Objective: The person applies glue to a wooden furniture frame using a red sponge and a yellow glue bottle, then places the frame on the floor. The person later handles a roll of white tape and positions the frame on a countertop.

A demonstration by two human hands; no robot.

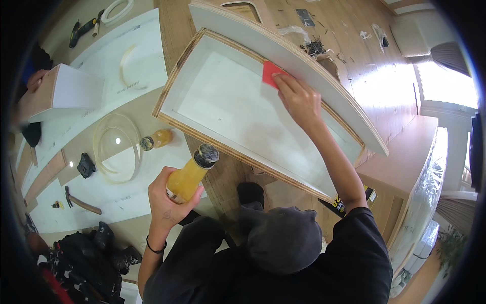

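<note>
My left hand [163,205] is wrapped round a bottle of yellow liquid [183,178], its dark, crusted cap tilted up and to the right. A shallow drawer [243,161] with plywood edges and a white inside lies slanted before me; a long, pale front panel [309,57] stands along its far side. Pinched in my right hand [299,101] is a flat red piece [270,74], against the inner face of the drawer's far wall beside that panel. Whether it is a card or a cloth I cannot tell. The right forearm reaches across the drawer's right part.
A second yellow bottle [162,137], a coil of clear strip [96,152], a hammer [85,205] and a black tape measure [86,165] lie to the left. Another person's hand [36,80] holds a white box [76,88]. Screws [316,48] lie piled beyond the panel.
</note>
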